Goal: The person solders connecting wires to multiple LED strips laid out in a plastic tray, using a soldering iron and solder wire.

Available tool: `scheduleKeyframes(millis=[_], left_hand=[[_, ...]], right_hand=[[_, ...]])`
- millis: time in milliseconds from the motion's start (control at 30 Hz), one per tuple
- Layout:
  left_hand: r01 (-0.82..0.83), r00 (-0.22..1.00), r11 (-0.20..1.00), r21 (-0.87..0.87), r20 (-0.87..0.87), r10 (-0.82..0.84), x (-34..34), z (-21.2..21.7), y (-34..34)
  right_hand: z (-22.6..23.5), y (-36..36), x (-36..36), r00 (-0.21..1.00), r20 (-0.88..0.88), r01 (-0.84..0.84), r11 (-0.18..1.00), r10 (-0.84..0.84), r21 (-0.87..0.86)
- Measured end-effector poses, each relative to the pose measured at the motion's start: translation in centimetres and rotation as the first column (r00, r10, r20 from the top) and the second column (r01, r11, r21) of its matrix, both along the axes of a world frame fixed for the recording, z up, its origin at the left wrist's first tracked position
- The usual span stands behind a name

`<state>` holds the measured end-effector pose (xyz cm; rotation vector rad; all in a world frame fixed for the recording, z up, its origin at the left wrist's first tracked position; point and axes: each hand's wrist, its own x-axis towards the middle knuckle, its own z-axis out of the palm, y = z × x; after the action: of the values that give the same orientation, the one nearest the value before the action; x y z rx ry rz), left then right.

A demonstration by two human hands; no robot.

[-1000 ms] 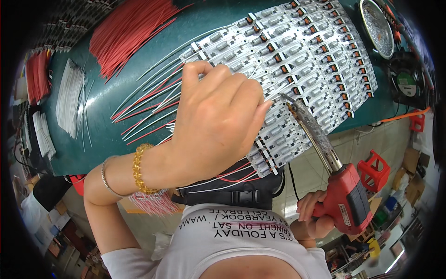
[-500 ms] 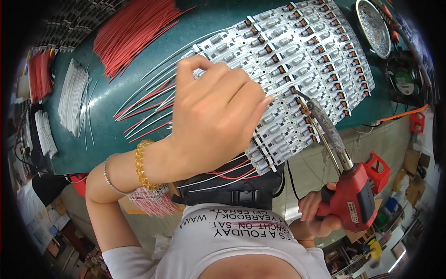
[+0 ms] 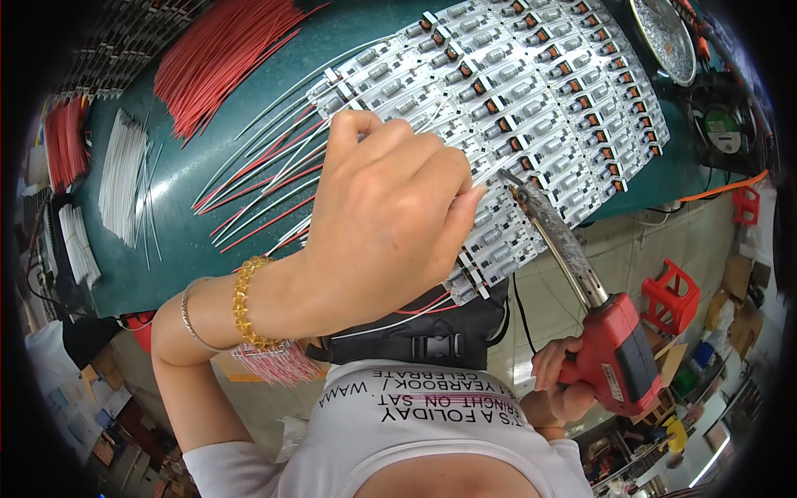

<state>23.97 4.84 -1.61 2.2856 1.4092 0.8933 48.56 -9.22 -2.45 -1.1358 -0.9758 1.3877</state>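
A large panel of small white circuit boards (image 3: 552, 124), bearing rows of orange-and-black parts and silver cylinders, lies over the green table's near edge. My left hand (image 3: 394, 203) is closed in a pinch above the panel's left part, its thumb pointing right. What its fingertips hold is hidden. In my right hand (image 3: 569, 378) is a red pistol-shaped soldering gun (image 3: 618, 357) with a thin metal tube beside its barrel. The gun's dark tip (image 3: 505, 175) is at the boards, just right of my left thumb. Red and white wires (image 3: 266, 187) trail from the panel's left edge.
Bundles of red wires (image 3: 220, 62) and white wires (image 3: 123, 178) lie on the green table (image 3: 187, 236). A round metal dish (image 3: 668, 41) and a small black fan (image 3: 721, 129) stand at the far right. A red stool (image 3: 671, 297) is on the floor. A black waist bag (image 3: 432, 340) sits before me.
The soldering gun has moved left, bringing its tip nearer my left thumb. My left hand has come slightly lower, still pinched. The panel appears a little further left in view.
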Motion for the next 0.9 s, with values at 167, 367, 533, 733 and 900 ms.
scheduleKeyframes(millis=[167,367,533,733,900], left_hand=[[-0.001,1.0,1.0,-0.002,-0.003,0.001,0.0,0.0,0.0],[0.0,1.0,1.0,0.009,0.006,0.0,0.1,-0.1,0.0],[0.003,1.0,1.0,0.004,0.001,-0.003,0.0,-0.1,-0.1],[-0.006,0.993,0.977,0.212,0.115,-0.019,-0.3,0.3,0.6],[0.001,0.984,0.99,-0.14,0.179,0.025,0.2,0.6,-0.6]], right_hand=[[0.2,0.1,-0.6,0.995,0.104,-0.011,0.999,0.007,0.04],[0.7,0.1,-1.2,0.989,0.136,0.057,0.998,-0.058,0.01],[-0.2,0.7,-0.1,0.988,0.145,-0.051,0.998,0.046,0.032],[0.3,-0.1,0.3,0.998,0.059,-0.016,0.999,0.014,0.031],[0.8,-0.6,0.7,0.999,0.044,-0.016,1.0,0.016,0.006]])
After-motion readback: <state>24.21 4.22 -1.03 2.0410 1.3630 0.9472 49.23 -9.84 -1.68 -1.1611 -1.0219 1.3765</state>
